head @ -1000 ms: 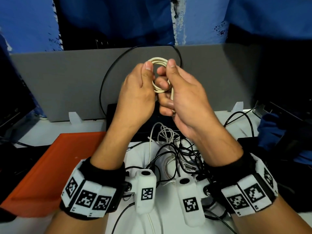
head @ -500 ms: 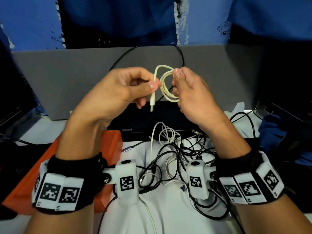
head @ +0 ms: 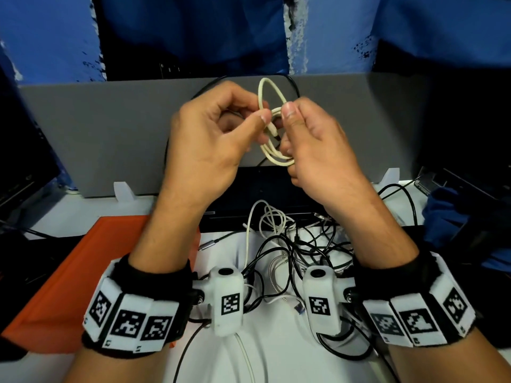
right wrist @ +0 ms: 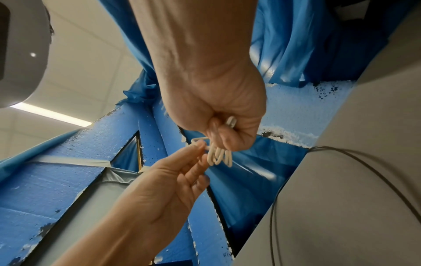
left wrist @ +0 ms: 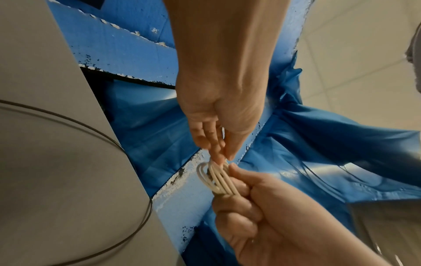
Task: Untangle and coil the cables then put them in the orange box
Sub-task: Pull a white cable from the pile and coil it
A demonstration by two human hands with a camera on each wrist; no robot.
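Observation:
A cream cable [head: 276, 157] is held up in front of the grey board, wound into a small coil. My right hand [head: 286, 117] grips the coil in its curled fingers, the coil [right wrist: 218, 156] sticking out past them and a white connector [right wrist: 231, 122] showing in the fist. My left hand [head: 262, 118] pinches the cable's loose end between thumb and fingers right beside the coil [left wrist: 216, 180]; a loop arches above both thumbs. The orange box [head: 69, 272] lies on the table at lower left, under my left forearm. A tangle of black and white cables [head: 298, 244] lies on the table below the hands.
A grey partition board [head: 96, 134] stands behind the hands with a black cable [left wrist: 91, 129] looped over it. A black flat device [head: 262, 189] sits at the board's foot. Blue cloth and dark gear [head: 456, 217] fill the right side.
My left hand has carried the loose end from hanging left of the coil up against it, so a new loop stands above the thumbs. Both hands are closer together.

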